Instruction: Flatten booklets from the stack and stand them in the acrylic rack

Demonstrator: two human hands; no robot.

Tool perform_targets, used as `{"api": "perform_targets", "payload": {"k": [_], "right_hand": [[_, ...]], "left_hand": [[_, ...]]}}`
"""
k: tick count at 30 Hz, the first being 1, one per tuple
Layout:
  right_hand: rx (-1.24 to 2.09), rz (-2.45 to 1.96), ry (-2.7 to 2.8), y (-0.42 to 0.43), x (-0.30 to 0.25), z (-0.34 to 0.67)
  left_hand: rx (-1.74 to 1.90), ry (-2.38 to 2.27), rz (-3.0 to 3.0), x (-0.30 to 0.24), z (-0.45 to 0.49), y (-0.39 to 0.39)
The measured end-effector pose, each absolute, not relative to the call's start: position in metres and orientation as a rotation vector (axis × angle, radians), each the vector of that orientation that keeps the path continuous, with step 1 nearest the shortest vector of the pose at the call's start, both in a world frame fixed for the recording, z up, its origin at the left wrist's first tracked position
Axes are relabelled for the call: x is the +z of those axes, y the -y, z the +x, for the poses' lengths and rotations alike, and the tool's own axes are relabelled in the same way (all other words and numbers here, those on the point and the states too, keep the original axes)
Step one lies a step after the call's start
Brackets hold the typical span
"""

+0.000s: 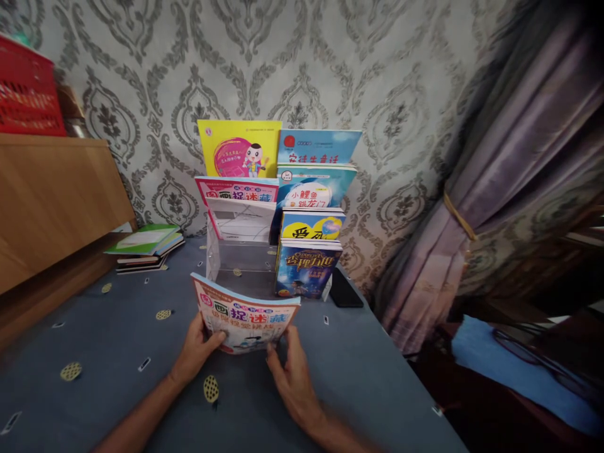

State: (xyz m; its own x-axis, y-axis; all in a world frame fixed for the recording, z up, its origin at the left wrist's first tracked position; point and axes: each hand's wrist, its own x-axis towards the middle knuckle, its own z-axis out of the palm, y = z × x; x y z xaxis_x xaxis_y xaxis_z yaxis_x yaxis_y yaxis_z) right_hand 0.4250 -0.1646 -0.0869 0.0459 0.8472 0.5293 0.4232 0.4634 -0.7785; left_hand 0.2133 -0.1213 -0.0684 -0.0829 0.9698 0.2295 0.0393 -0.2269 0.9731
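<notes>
Between both hands is a thin picture book [248, 318] with coloured Chinese lettering, tilted toward me above the blue cloth. My left hand [197, 346] grips its left edge, thumb on the cover. At the right edge, my right hand [293, 371] holds it the same way. Just behind stands a clear tiered book rack [240, 258]. Its left column carries a yellow book [240, 148], a pink-topped book [236, 189] and a whitish sheet or booklet [243, 220]; the lower left tier shows no book. In the right column are several blue books, a dark blue one [306, 267] lowest.
A black phone-like slab [345, 289] lies right of the rack. Several stacked books [146, 245] sit at the left, beside a wooden cabinet [61, 201] with a red basket [31, 88]. A tied curtain [438, 251] hangs right; glasses [516, 346] rest on blue cloth beyond the edge.
</notes>
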Motion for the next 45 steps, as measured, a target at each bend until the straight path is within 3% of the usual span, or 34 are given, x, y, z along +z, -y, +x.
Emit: {"api": "perform_targets", "payload": {"k": [16,45], "right_hand": [[0.332,-1.042,1.697,0.169,-0.086,0.430],[0.394,-1.068,1.640,0.167,-0.079,0.426]], "left_hand": [[1.418,-1.041,1.635,-0.056,0.213,0.126],[1.403,-1.402,1.608,-0.071,0.201,0.116]]}}
